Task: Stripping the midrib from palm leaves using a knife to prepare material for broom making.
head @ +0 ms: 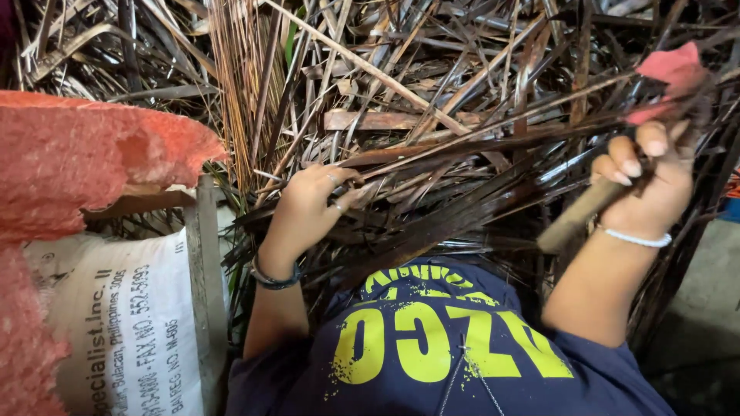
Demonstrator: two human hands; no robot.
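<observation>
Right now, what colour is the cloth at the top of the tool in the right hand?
Pinkish red cloth, seen in the head view, above the right hand.

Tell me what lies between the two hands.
In the head view, a bundle of long dark dried leaf strips spans from the left hand to the right hand, which grips a wooden handle.

The setting is a rough craft or farm workspace for handling dried plant material, not a home interior. A dense heap of dry brown palm-like leaf strips and thin midribs [462, 115] fills nearly the whole view. A white woven sack with printed lettering [123, 323], a weathered grey wooden post [206, 254], crumbling red foam padding [69, 154] and bare grey concrete floor [705, 300] indicate a storage or work shed.
</observation>
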